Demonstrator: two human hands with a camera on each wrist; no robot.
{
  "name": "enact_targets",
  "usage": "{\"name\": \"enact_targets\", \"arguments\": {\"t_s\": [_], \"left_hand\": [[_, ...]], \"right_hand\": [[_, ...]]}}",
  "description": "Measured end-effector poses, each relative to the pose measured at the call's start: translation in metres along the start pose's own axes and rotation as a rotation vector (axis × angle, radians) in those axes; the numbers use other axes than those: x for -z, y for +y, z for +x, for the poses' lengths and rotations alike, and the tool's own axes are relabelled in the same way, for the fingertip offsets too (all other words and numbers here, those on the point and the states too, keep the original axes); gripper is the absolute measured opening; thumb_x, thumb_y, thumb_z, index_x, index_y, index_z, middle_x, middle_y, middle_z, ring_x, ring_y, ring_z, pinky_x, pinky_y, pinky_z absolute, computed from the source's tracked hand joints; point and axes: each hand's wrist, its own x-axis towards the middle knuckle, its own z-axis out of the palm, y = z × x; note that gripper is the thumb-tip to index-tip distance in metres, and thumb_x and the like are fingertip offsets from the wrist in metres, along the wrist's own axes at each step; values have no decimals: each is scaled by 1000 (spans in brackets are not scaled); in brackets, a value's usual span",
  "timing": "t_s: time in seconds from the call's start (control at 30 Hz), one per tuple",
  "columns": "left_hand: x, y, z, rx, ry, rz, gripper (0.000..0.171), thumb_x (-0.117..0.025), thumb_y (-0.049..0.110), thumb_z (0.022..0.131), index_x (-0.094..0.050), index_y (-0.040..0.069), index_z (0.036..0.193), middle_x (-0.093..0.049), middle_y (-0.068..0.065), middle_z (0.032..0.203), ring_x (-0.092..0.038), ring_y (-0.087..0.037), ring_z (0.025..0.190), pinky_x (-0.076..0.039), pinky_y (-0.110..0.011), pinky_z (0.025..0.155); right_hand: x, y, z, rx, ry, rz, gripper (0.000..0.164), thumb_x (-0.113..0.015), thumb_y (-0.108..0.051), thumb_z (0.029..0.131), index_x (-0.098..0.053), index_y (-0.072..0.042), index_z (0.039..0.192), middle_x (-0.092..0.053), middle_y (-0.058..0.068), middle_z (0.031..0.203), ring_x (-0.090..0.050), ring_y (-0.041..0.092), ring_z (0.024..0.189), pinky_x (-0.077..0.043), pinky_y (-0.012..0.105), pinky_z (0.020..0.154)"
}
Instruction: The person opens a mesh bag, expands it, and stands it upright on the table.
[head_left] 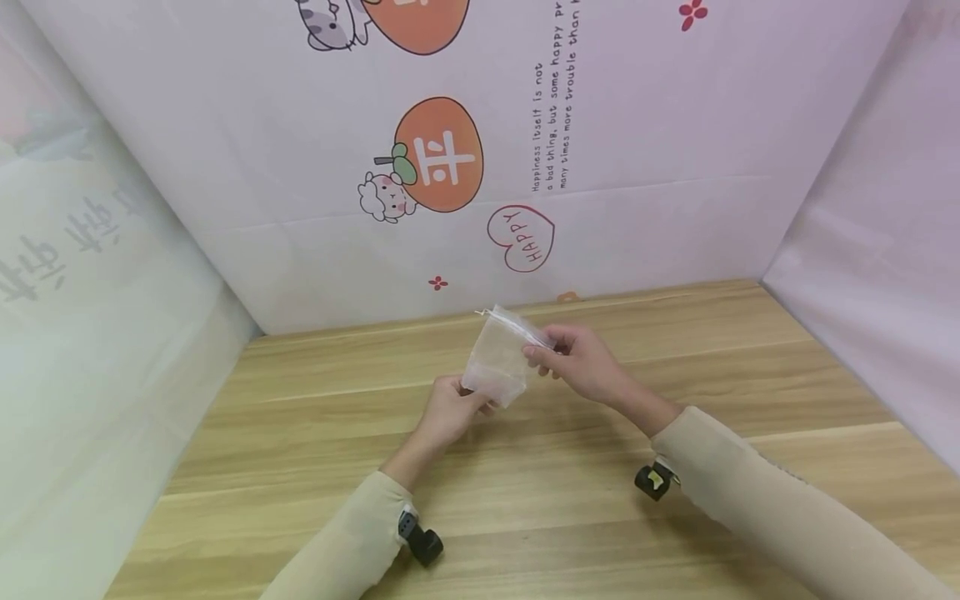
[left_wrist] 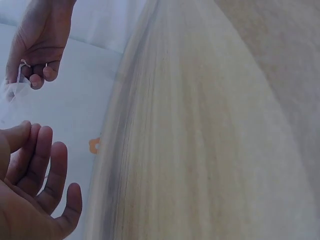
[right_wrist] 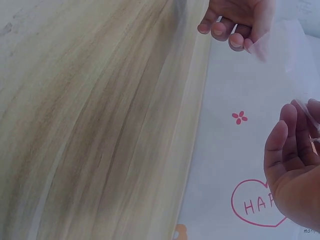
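A sheer white drawstring pouch (head_left: pixel 495 354) is held up between both hands over the table, tilted, its gathered mouth toward the upper right. My left hand (head_left: pixel 448 410) pinches a lower corner between thumb and fingers. At the drawstring end, my right hand (head_left: pixel 581 360) pinches the mouth's edge. A bit of cord sticks out at the pouch's upper left corner. In the right wrist view the thin mesh (right_wrist: pixel 300 55) stretches between the two hands. The left wrist view shows the left thumb and fingertips (left_wrist: pixel 34 130) meeting, with the other fingers loosely bent.
Under the hands lies a wood-grain table (head_left: pixel 525 517). A white printed backdrop (head_left: pixel 637 192) rises from its far edge, with white sheets at the left (head_left: pixel 97 275) and right (head_left: pixel 877 233). Small black cameras are strapped to the left sleeve (head_left: pixel 420 537) and right sleeve (head_left: pixel 654 481).
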Motion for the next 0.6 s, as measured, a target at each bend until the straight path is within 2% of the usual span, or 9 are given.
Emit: {"name": "enact_targets", "arguments": {"t_s": [0.17,0.27,0.4,0.5,0.6], "left_hand": [[-1,1,0,15,18,10,16,-69,7,92,-72,-8,92,-72,-12,76,-68,-23,66,-58,-43,69],[1,0,0,12,9,23,15,-71,8,90,-73,-7,91,-72,-11,77,-69,-26,68,-57,-37,65],[9,-2,-2,-41,-8,10,17,-73,8,87,-74,-4,100,-73,-10,85,-70,-25,76,-57,-36,68],[15,-2,-3,-89,21,-2,18,-73,7,90,-74,-2,105,-73,-9,87,-68,-21,78,-57,-37,73],[17,-1,-4,-107,67,1,14,-70,5,93,-75,-3,102,-73,-9,85,-67,-17,73,-57,-41,74]], "right_hand": [[-1,1,0,7,-6,-3,18,-71,-16,95,-68,-1,86,-66,12,78,-60,22,70,-51,27,59],[0,3,0,10,-6,3,18,-71,-15,95,-68,0,86,-67,14,79,-61,25,71,-51,27,59],[2,4,0,-2,-9,3,18,-71,-17,96,-68,0,88,-66,15,81,-61,28,73,-50,26,59],[4,5,1,-9,-10,-15,18,-71,-18,96,-68,-1,89,-66,14,82,-61,28,74,-50,26,60],[6,5,2,-9,-8,-24,18,-71,-18,96,-68,-1,90,-66,16,83,-61,30,75,-51,26,60]]}}
